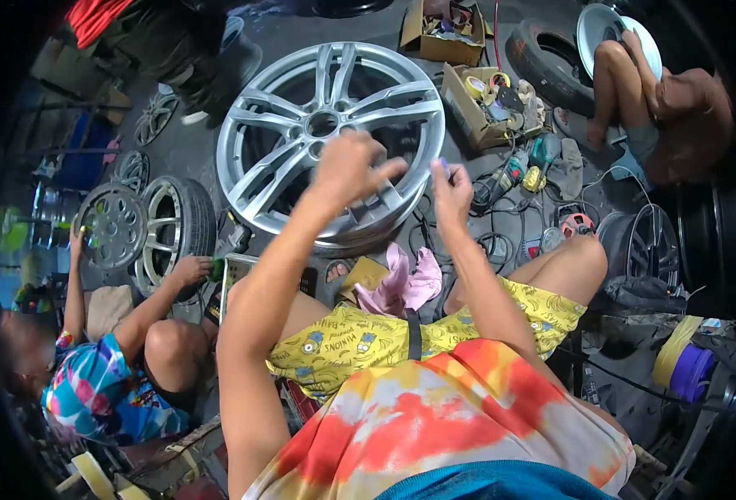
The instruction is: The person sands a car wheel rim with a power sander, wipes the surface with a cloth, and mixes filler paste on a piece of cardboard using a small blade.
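Observation:
A large silver alloy wheel rim (255,171) lies face up in front of me, its spokes meeting at a central hub hole. My left hand (353,171) is over the rim's near spokes, blurred by motion, with the thumb spread away from the fingers. Whether it touches the metal I cannot tell. At the rim's right edge is my right hand (452,198), its fingers pinched together around a small purple piece (440,167), too small to name. A pink cloth (397,283) hangs between my knees, below the rim.
On the right are a cardboard box (478,117) of tape rolls and tools, a power tool (501,179) among cables, and a tire (543,62). A seated person (668,108) is beyond. Another person (105,375) at left handles a grey wheel (111,225) near a tire (193,221).

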